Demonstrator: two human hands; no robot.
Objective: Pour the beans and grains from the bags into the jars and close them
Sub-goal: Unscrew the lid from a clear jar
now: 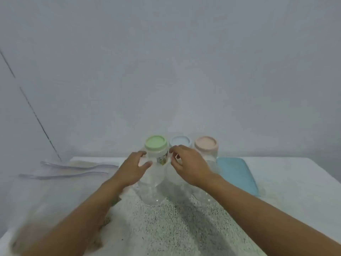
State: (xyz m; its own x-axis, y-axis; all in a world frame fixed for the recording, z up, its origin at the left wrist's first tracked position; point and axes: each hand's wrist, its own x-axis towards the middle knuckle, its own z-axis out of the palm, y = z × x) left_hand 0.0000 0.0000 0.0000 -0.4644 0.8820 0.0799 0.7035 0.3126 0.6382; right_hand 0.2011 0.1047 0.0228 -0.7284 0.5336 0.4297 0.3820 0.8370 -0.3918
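Three tall clear jars stand in a row at the back of the table, with a green lid (155, 143), a blue lid (180, 141) and a pink lid (206, 144); all lids sit on their jars. The green-lidded jar (151, 189) has a printed label. My left hand (133, 169) is at its left side, fingers spread and thumb against the clear wall. My right hand (187, 164) is at its right side, between it and the blue-lidded jar, fingers loosely curled near the label. Neither hand clearly grips it.
Clear zip bags (73, 169) lie flat at the left. A blurred bag with brownish grains (55, 215) lies under my left forearm. A light blue tray (238, 174) lies right of the jars. The speckled table (184, 224) ends at a plain wall.
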